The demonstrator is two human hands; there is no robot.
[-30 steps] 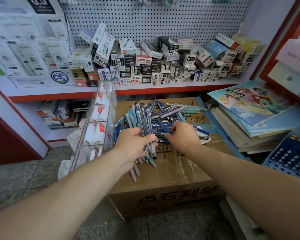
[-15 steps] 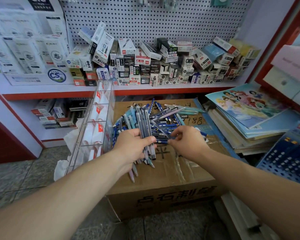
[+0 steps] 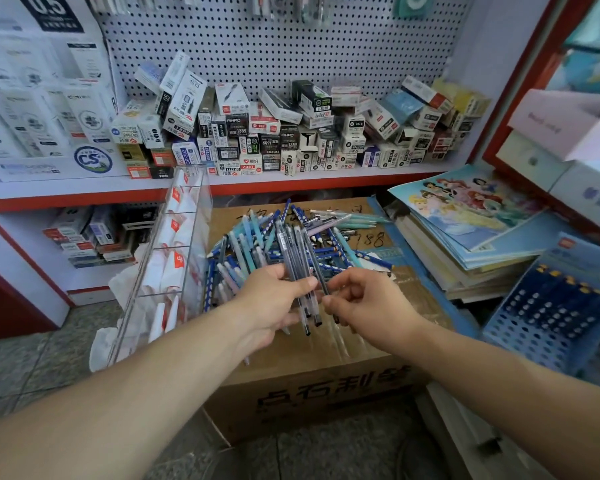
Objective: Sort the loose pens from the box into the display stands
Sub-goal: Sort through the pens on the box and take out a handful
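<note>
A heap of loose pens point(image 3: 257, 247), blue, teal and grey, lies on top of a closed cardboard box point(image 3: 312, 393). My left hand point(image 3: 274, 299) grips a bundle of grey pens point(image 3: 297, 258), held upright over the box. My right hand point(image 3: 364, 303) pinches one dark pen point(image 3: 317, 263) right beside that bundle, its tip pointing down. A clear acrylic display stand point(image 3: 174, 251) with tiered compartments leans at the box's left side, white and red items inside it.
A red-edged shelf point(image 3: 291, 187) behind carries many small pen boxes point(image 3: 284, 140) under a pegboard. Stacked picture books point(image 3: 465, 216) lie to the right, with a blue perforated basket point(image 3: 551, 306) nearer. Tiled floor point(image 3: 32, 362) lies at the left.
My right hand has lifted off the heap with one dark pen and drawn back toward me, next to the bundle. My left hand has kept its grip on the grey pens.
</note>
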